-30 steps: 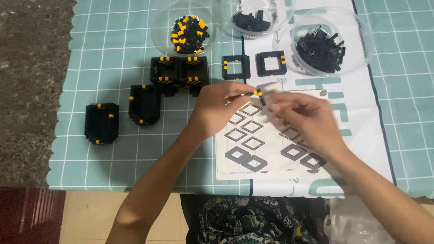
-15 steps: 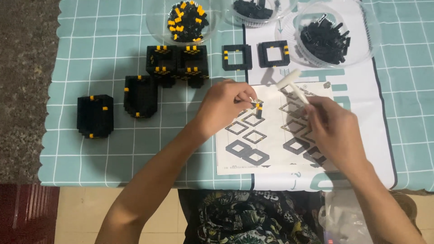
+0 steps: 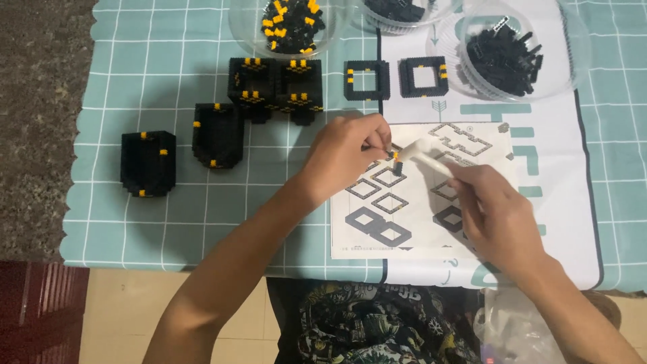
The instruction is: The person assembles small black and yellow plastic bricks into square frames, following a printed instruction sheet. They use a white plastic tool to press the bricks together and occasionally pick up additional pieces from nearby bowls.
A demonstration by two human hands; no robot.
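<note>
My left hand point(image 3: 347, 152) pinches a tiny black and yellow brick piece point(image 3: 396, 164) that stands on the instruction sheet point(image 3: 424, 195). My right hand point(image 3: 502, 216) grips a white tool point(image 3: 424, 158) whose tip touches that piece from the right. Two square black frames with yellow studs, one point(image 3: 367, 79) and the other point(image 3: 423, 76), lie just beyond the sheet. Three black and yellow built blocks stand to the left: a double one point(image 3: 275, 87), a middle one point(image 3: 217, 135) and a far-left one point(image 3: 148, 163).
Clear bowls sit along the far edge: one with yellow and black pieces point(image 3: 290, 20), one with black pieces point(image 3: 512, 50), a third partly cut off point(image 3: 397, 10). A teal grid mat point(image 3: 135, 67) covers the table; its near edge runs close to my body.
Both hands came down from mid-air onto the instruction sheet. The small piece now rests on the paper with the white tool against it. The view shifted slightly.
</note>
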